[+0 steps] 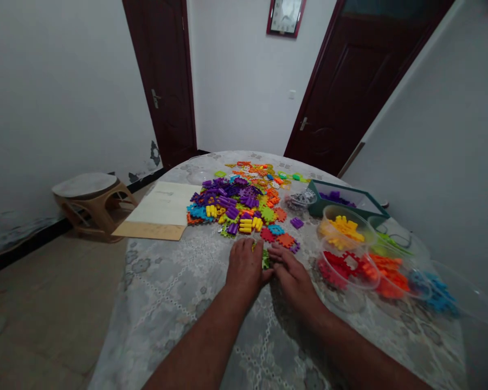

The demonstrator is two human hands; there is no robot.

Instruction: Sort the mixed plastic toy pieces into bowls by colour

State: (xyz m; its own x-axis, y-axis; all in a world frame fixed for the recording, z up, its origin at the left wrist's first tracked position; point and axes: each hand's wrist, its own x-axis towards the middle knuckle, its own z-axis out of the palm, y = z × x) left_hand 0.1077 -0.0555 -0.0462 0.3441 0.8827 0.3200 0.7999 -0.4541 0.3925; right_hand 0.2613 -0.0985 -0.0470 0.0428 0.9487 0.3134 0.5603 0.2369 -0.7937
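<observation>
Near the middle of the table, my left hand (pixel 245 266) is curled over a lime-green toothed plastic building piece (pixel 265 261). My right hand (pixel 291 273) closes in from the other side, its fingertips at the piece's right edge. Most of the piece is hidden by my fingers. Just beyond my hands lie a red piece (pixel 267 234) and an orange piece (pixel 286 240) with toothed edges. Behind them is a mixed pile with purple connectors (pixel 229 205), yellow tubes (pixel 246 225) and blue pieces (pixel 200 212).
Clear round tubs on the right hold yellow pieces (pixel 344 230), red pieces (pixel 341 266), orange pieces (pixel 390 276) and blue pieces (pixel 435 292). Behind them stands a dark green box (pixel 366 201) with purple pieces. An open booklet (pixel 162 206) lies left, overhanging the table edge near a stool (pixel 93 200).
</observation>
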